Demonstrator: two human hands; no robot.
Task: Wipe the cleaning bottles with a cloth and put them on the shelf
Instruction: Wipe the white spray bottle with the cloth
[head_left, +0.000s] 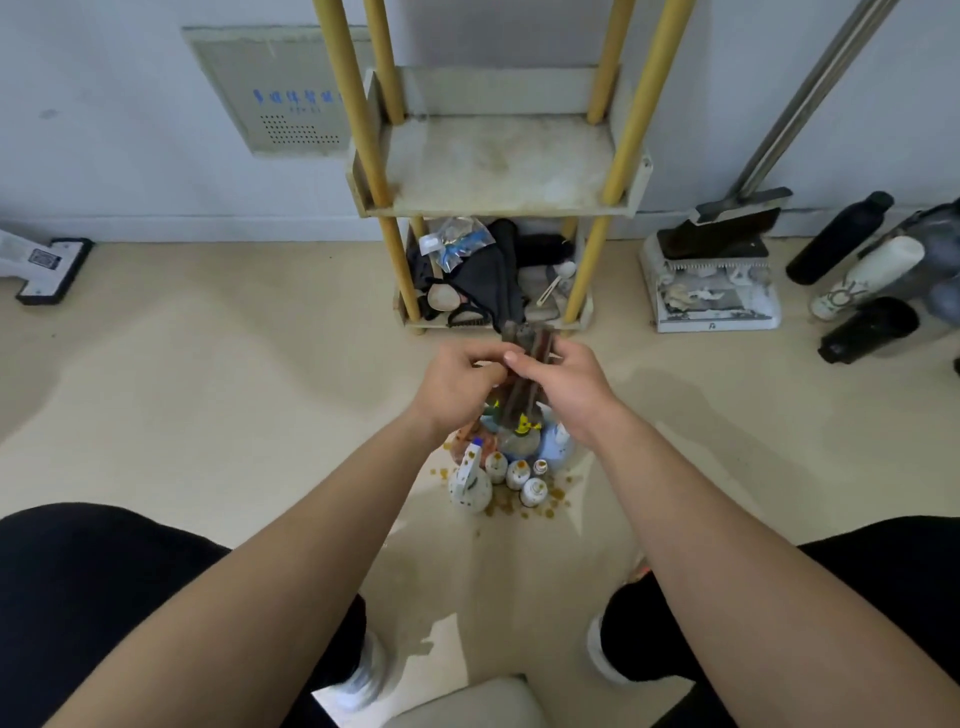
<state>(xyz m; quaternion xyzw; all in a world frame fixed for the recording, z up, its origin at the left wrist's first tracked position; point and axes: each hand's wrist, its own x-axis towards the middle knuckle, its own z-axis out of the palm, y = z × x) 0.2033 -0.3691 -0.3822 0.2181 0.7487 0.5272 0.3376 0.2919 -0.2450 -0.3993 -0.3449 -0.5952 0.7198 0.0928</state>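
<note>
Both my hands hold a dark brown and grey cloth (524, 364) above the floor. My left hand (457, 387) grips its left side and my right hand (561, 379) pinches its right side, the cloth hanging down between them. Below the hands a cluster of cleaning bottles (511, 470) stands on the floor, among them a white spray bottle (470, 483) and several small white bottles with coloured caps. In front stands the shelf (498, 176) with yellow posts and a bare, stained grey board.
The shelf's bottom tier (493, 275) is stuffed with dark fabric, bags and brushes. A dustpan and broom (711, 270) lean at the right wall, with black and white bottles (857, 275) beyond. A floor tool (41, 265) lies at left. Yellowish crumbs surround the bottles.
</note>
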